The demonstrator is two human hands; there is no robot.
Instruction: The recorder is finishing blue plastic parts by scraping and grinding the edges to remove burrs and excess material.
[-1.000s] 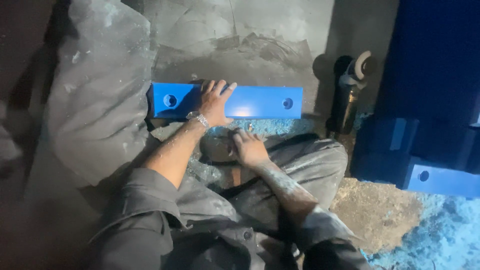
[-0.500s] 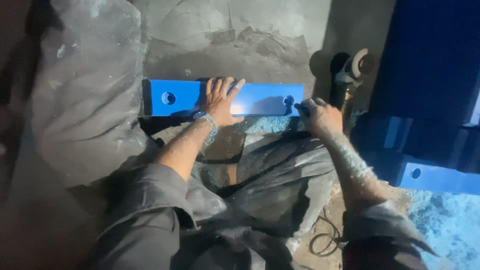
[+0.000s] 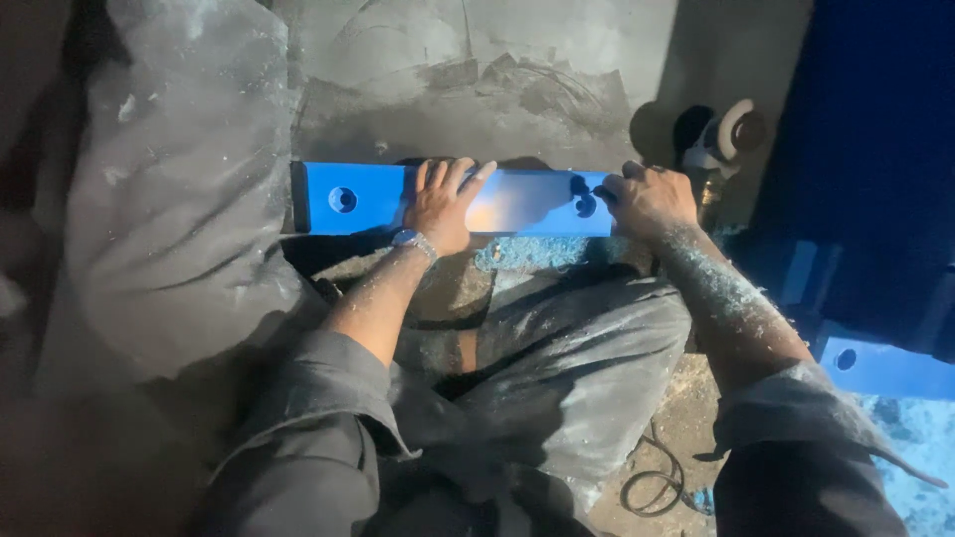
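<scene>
A long blue bar (image 3: 353,199) with a round hole near each end lies across the floor in front of my knees. My left hand (image 3: 444,204) rests flat on its middle, fingers spread, a watch on the wrist. My right hand (image 3: 649,199) is at the bar's right end, fingers curled by the hole there; whether it grips a small tool I cannot tell. Both forearms are dusted with pale powder.
An angle grinder (image 3: 721,144) stands just right of the bar's end. A grey sack (image 3: 179,199) lies to the left. Another blue holed piece (image 3: 880,368) sits at right above blue shavings (image 3: 920,447). A dark cable (image 3: 657,487) coils by my right leg.
My right hand has moved from my lap up and right to the bar's right end. The left hand has stayed on the bar. The view has shifted slightly.
</scene>
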